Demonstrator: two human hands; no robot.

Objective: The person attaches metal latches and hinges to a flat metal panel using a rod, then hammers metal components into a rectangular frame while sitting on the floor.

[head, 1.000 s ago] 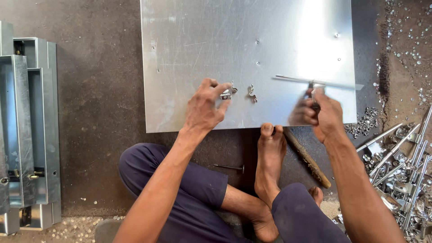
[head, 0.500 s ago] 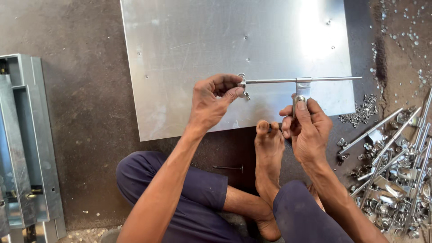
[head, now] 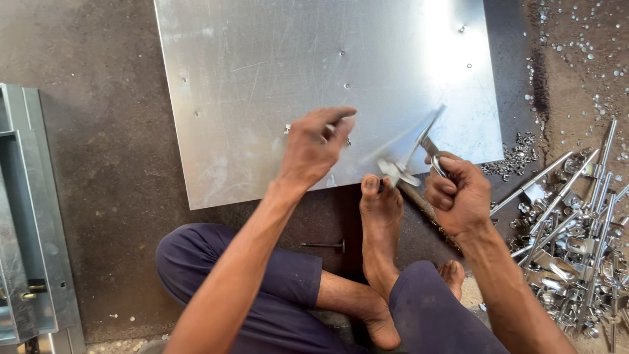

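Note:
A large shiny metal sheet [head: 262, 72] lies flat on the dark floor in front of me. My left hand [head: 314, 147] rests on the sheet's near part, fingers pinched on a small metal fitting [head: 341, 134]. My right hand [head: 458, 193] hovers at the sheet's near right corner and grips a long metal rod with a bracket [head: 409, 154], blurred by motion and tilted up to the right. My bare foot [head: 380, 216] presses on the sheet's near edge between the two hands.
A pile of metal rods and brackets [head: 576, 223] lies at the right. Small loose fittings [head: 517, 154] and scattered bits lie beside the sheet's right edge. Grey metal channel frames [head: 26, 216] lie at the left. A dark nail [head: 324, 246] rests near my knee.
The rod was level and held by both hands; now only my right hand holds it, swung tilted. My left hand has moved left onto the sheet, at a small fitting.

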